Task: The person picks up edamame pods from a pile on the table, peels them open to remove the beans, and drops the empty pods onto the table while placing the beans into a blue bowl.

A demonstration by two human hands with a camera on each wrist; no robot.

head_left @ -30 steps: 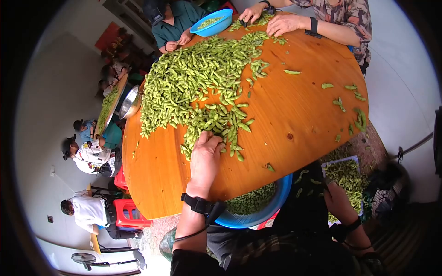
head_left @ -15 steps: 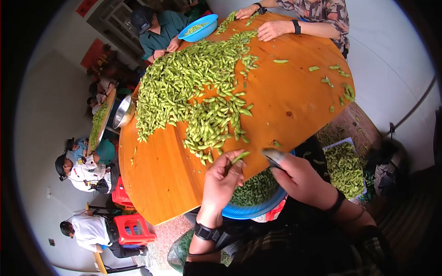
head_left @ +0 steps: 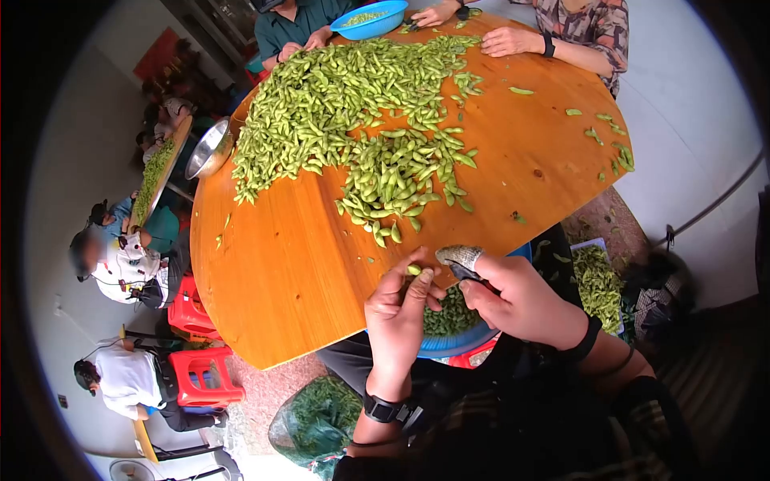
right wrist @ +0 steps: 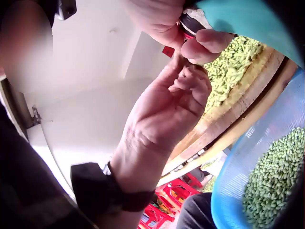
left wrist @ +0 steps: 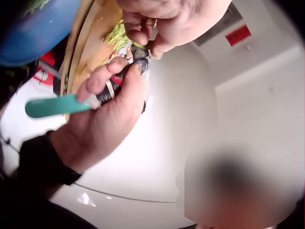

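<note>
My left hand [head_left: 399, 325] pinches a green soybean pod [head_left: 414, 269] between thumb and fingertips, just beyond the table's near edge. Close beside it, my right hand [head_left: 525, 301] grips a tool with a teal handle [left wrist: 57, 106]; fingers hide its working end. A grey covering [head_left: 459, 255] wraps the right index fingertip. In the right wrist view the fingertips of both hands meet. Below them, a blue basin [right wrist: 223, 183] holds many shelled green beans [right wrist: 276, 179]. A large heap of pods [head_left: 321, 104] lies on the wooden table [head_left: 281, 272], with a smaller pile [head_left: 397, 172] nearer me.
Two people sit across the table, near a light blue bowl [head_left: 388, 24]. A metal bowl [head_left: 210, 147] is by the left edge. Red stools [head_left: 200, 393] and a green mesh bag [head_left: 301, 417] stand on the floor left; a crate of pods [head_left: 597, 289] sits right.
My left hand left the near pile with a pod and came back to the table edge. My right hand rose from beside the crate to meet it with the tool.
</note>
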